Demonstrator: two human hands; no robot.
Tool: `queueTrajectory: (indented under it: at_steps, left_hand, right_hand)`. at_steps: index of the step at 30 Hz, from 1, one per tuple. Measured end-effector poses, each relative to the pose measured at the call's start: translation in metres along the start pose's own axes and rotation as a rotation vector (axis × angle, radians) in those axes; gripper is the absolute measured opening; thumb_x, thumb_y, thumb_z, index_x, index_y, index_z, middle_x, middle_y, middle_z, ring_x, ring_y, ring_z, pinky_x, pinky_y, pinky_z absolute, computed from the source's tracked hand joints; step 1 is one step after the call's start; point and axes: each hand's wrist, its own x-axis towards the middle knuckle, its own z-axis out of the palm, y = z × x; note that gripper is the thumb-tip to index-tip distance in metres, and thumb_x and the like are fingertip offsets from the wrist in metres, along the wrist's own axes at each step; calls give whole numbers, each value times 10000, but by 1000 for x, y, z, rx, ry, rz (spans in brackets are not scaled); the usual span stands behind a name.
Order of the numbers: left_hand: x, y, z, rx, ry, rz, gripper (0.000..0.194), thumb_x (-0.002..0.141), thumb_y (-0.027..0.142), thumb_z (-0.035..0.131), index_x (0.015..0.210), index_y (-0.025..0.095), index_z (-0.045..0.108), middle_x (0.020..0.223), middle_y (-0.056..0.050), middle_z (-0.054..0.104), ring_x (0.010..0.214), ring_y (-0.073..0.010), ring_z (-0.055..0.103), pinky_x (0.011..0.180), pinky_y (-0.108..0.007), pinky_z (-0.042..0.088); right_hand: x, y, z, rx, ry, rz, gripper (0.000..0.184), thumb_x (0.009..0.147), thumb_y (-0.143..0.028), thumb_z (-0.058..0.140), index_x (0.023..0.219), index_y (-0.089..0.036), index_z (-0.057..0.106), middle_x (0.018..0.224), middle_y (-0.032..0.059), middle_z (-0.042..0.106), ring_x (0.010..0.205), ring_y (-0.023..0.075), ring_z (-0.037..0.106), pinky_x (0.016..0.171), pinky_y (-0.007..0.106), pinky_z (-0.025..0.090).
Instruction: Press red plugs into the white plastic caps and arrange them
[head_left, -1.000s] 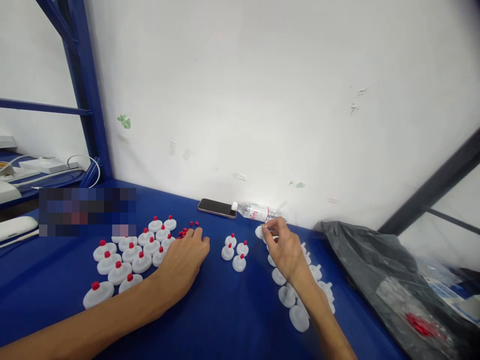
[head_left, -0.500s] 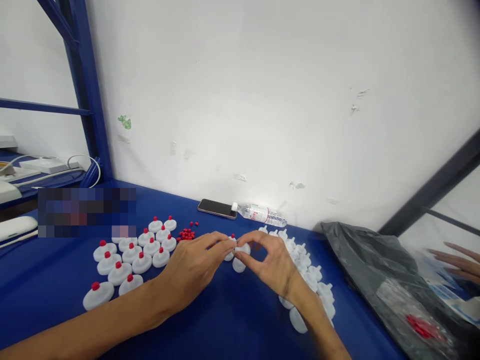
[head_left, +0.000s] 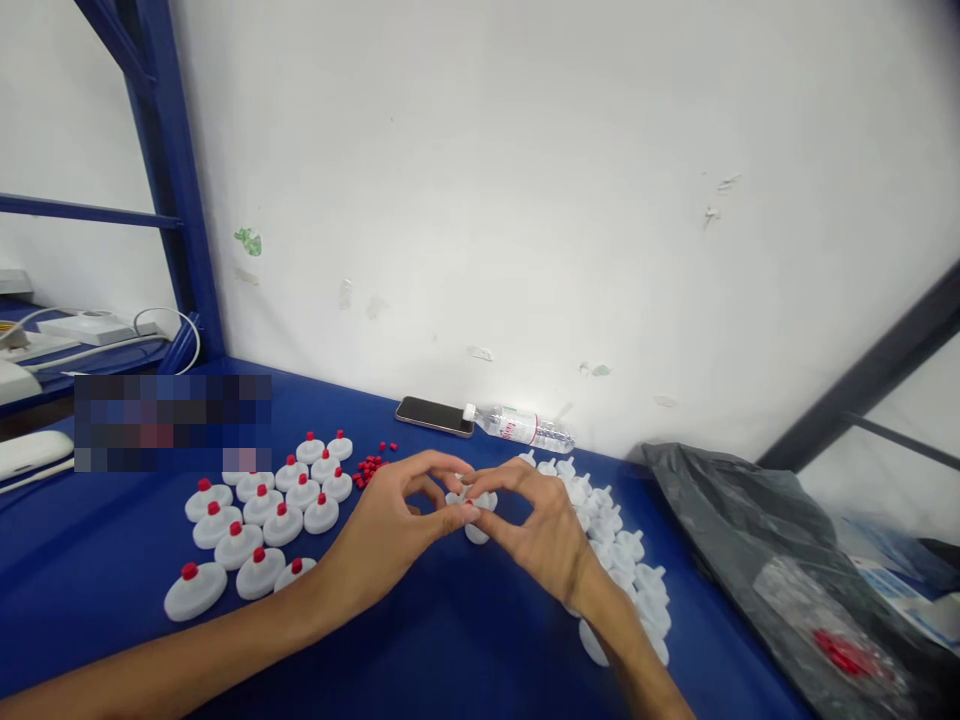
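Both hands meet at the middle of the blue table. My left hand (head_left: 399,525) is closed, thumb and fingertips pinched around a small red cap (head_left: 470,504). My right hand (head_left: 536,505) pinches a white round plastic disc (head_left: 487,501) from the right; fingers partly hide it. Below the fingertips another white disc (head_left: 477,531) shows. To the left stand several white discs with red caps (head_left: 283,523) on their nozzles. Beside my left hand lies a pile of loose red caps (head_left: 367,470). Under and beyond my right forearm are several uncapped white discs (head_left: 628,546).
A phone (head_left: 433,416) and a clear water bottle (head_left: 525,428) lie along the wall. A dark grey plastic bag (head_left: 705,510) covers the right side, with a clear bag of red pieces (head_left: 847,650) on it. White cables and devices (head_left: 90,328) sit at far left.
My left thumb has moved in against the disc, and its fingers have lifted and curled. A red cap now shows between the fingertips. Another person's hand at the right edge has left view.
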Motion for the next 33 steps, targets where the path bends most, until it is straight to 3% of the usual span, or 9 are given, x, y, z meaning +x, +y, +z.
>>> queueTrajectory:
  at_steps: [3,5,8,13,17,22,27,30,33]
  left_hand:
    - [2,5,1,-215,-97,-179,601,726,499,875,1249,288,665,1200,-85,713,979,-260,704,542,-245,521]
    - [1,8,2,-341,-194,-269,661,727,520,860,1298,255,655,1165,-114,750,988,-283,717,609,-282,570]
    - [-2,12,1,-452,-266,-355,562,743,473,860,1232,237,717,1100,-110,782,1000,-256,715,669,-251,562]
    - [-4,12,-2,-446,-279,-411,321,746,390,854,1017,227,798,1041,-77,770,983,-205,712,527,-147,450]
    - [-1,9,-1,-359,-301,-413,442,742,475,846,1102,231,765,1001,-89,776,999,-265,756,486,-166,460]
    - [7,16,-9,1,-260,-248,628,923,738,452,1167,212,694,968,-107,767,819,-303,763,413,-295,495]
    - [33,31,-43,645,-67,74,231,964,332,509,1063,233,693,1008,-91,721,980,-322,634,858,-461,476]
    - [47,28,-60,900,-220,183,181,904,170,551,881,238,717,895,-74,698,913,-311,616,770,-422,441]
    - [50,13,-69,1048,-372,241,167,883,130,611,813,244,711,855,-61,689,934,-303,604,666,-362,411]
  right_hand:
    - [-1,-1,-1,81,-22,41,169,882,-352,745,912,-517,769,1055,1,754,1072,240,713,1010,442,529]
    - [-1,-1,-1,108,-41,63,110,867,-394,765,893,-499,781,1060,26,731,1052,248,714,979,442,543]
    - [-2,0,-1,107,-67,69,89,855,-401,768,902,-471,796,1060,41,727,1035,257,708,956,450,542]
    - [-2,2,4,95,-62,42,95,848,-358,756,911,-392,817,983,36,742,949,258,715,882,454,568]
    - [-3,1,5,78,-50,40,91,858,-357,743,902,-394,814,953,26,752,936,241,717,868,419,562]
    - [0,0,6,84,28,10,55,838,-374,781,893,-380,789,1020,11,740,976,229,692,879,381,532]
    - [-3,1,22,-23,-90,72,124,795,-414,835,800,-303,778,675,-61,647,591,129,556,552,258,454]
    - [-7,-2,37,-105,-219,78,59,815,-354,826,822,-309,788,641,-86,706,535,127,607,522,245,444]
    - [-7,-6,46,-230,-170,64,187,867,-242,756,1030,-330,781,871,-53,802,777,209,743,733,303,513]
